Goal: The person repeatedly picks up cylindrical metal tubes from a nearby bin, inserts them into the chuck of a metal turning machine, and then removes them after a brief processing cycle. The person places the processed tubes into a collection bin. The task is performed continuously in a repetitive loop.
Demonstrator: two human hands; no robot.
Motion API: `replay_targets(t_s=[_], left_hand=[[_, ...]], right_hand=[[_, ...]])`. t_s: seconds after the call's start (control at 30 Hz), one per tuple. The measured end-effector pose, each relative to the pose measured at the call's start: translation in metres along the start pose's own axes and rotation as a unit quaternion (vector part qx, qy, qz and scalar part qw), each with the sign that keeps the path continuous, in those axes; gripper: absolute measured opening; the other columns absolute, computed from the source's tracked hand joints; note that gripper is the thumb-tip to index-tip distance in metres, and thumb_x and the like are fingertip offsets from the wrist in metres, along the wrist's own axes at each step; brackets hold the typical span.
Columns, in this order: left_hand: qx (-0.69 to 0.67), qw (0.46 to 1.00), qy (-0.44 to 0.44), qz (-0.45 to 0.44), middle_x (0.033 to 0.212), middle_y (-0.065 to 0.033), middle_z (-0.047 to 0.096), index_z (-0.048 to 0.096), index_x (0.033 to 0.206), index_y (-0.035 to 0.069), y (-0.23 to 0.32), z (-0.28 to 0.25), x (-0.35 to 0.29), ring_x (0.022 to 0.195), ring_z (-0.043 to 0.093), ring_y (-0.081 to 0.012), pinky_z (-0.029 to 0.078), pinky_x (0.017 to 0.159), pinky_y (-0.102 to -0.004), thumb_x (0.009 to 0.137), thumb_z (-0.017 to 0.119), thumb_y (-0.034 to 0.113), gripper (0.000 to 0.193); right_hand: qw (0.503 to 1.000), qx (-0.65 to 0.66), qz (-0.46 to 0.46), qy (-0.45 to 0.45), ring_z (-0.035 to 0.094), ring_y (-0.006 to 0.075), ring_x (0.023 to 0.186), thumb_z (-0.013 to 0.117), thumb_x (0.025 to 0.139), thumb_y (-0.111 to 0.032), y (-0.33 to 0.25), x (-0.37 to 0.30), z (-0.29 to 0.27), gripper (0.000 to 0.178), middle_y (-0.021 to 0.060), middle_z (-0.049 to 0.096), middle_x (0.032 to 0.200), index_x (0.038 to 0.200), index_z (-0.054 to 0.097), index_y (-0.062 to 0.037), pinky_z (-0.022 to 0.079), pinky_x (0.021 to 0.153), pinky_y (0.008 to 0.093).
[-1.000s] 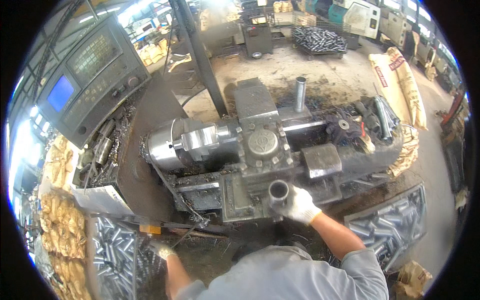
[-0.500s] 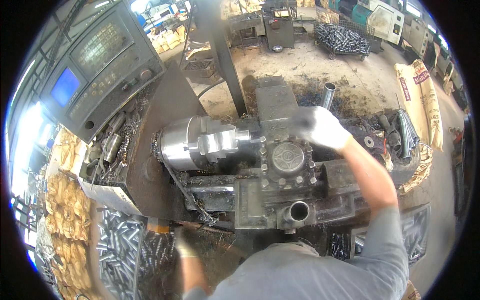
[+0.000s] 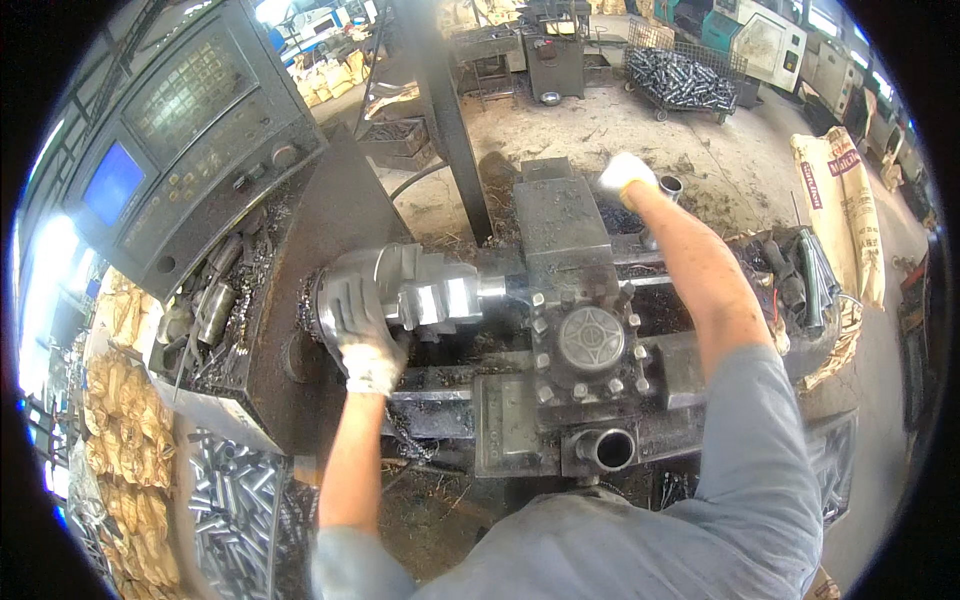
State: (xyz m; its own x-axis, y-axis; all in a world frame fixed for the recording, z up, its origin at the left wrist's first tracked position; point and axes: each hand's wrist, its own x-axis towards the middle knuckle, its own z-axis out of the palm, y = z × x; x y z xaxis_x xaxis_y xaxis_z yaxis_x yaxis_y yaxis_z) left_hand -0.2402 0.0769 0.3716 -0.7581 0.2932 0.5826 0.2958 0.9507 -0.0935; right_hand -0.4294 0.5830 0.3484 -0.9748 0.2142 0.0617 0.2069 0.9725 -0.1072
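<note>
My left hand (image 3: 358,325), in a grey-palmed glove with a white cuff, rests on the round metal lathe chuck (image 3: 368,268). Its fingers lie stretched over the chuck's side. Shiny stepped jaws (image 3: 440,302) project from the chuck toward the tool post (image 3: 592,340), a dark block ringed with bolts. Over the far side of the machine, my right hand (image 3: 626,176) in a white glove looks curled closed beside an upright metal tube (image 3: 670,186). Glare and blur hide its fingers and anything inside them.
A control panel (image 3: 190,120) with a lit blue screen stands at the left. Below it, a bin holds metal tubes (image 3: 235,500). Metal chips cover the machine bed. An open-ended cylinder (image 3: 610,449) sits nearest me. Behind, a wire cart (image 3: 690,75) carries metal parts; paper sacks (image 3: 840,205) stand right.
My left hand has come up from below the machine onto the chuck. My right hand has moved farther away from me, past the tool post. The view has shifted slightly.
</note>
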Motion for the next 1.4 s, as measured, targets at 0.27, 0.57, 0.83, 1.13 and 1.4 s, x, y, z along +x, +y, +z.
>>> replay_targets(t_s=[0.27, 0.57, 0.83, 1.13, 1.4], left_hand=[[-0.025, 0.973, -0.228, 0.035, 0.146, -0.0196, 0.061, 0.059, 0.141, 0.009, -0.038, 0.01, 0.095, 0.141, 0.054, -0.0413, 0.047, 0.117, -0.0493, 0.068, 0.078, 0.008, 0.075], [-0.434, 0.824, -0.339, 0.133, 0.092, -0.0175, 0.075, 0.074, 0.106, 0.008, 0.093, -0.006, -0.107, 0.083, 0.075, -0.0322, 0.063, 0.072, -0.0447, 0.098, 0.068, 0.03, 0.025], [-0.288, 0.957, 0.025, 0.019, 0.142, -0.0254, 0.062, 0.063, 0.138, 0.002, 0.024, 0.007, -0.018, 0.132, 0.06, -0.0482, 0.056, 0.109, -0.053, 0.078, 0.077, 0.003, 0.061], [-0.053, 0.997, 0.057, 0.006, 0.141, -0.0182, 0.065, 0.064, 0.139, 0.005, -0.029, 0.021, 0.042, 0.136, 0.057, -0.039, 0.039, 0.119, -0.0556, 0.087, 0.069, 0.021, 0.054], [-0.051, 0.997, 0.056, 0.001, 0.138, -0.0173, 0.066, 0.065, 0.136, 0.006, -0.029, 0.018, 0.041, 0.136, 0.058, -0.038, 0.039, 0.119, -0.0557, 0.086, 0.069, 0.021, 0.052]], right_hand=[[0.88, 0.074, -0.305, -0.356, 0.074, 0.0321, 0.083, 0.074, 0.085, -0.048, -0.116, -0.059, 0.017, 0.048, 0.0163, 0.08, 0.101, 0.101, 0.082, -0.0032, 0.062, 0.074, 0.0458], [0.982, -0.055, -0.173, -0.049, 0.077, 0.0403, 0.087, 0.067, 0.083, -0.03, -0.047, -0.006, 0.021, 0.034, 0.0245, 0.078, 0.1, 0.097, 0.083, -0.0044, 0.06, 0.081, 0.0474], [0.829, -0.147, -0.236, -0.485, 0.075, 0.0284, 0.087, 0.069, 0.088, -0.033, -0.054, -0.014, 0.124, 0.031, 0.0074, 0.081, 0.093, 0.103, 0.084, -0.0101, 0.058, 0.088, 0.0444], [0.864, 0.135, -0.364, -0.322, 0.076, 0.031, 0.09, 0.085, 0.077, -0.039, -0.185, -0.108, -0.009, 0.049, 0.0165, 0.078, 0.094, 0.108, 0.077, -0.0025, 0.062, 0.079, 0.0435], [0.794, 0.084, -0.332, -0.502, 0.078, 0.025, 0.09, 0.092, 0.073, -0.051, -0.188, -0.087, 0.008, 0.065, 0.0153, 0.079, 0.093, 0.107, 0.079, 0.002, 0.06, 0.077, 0.0426]])
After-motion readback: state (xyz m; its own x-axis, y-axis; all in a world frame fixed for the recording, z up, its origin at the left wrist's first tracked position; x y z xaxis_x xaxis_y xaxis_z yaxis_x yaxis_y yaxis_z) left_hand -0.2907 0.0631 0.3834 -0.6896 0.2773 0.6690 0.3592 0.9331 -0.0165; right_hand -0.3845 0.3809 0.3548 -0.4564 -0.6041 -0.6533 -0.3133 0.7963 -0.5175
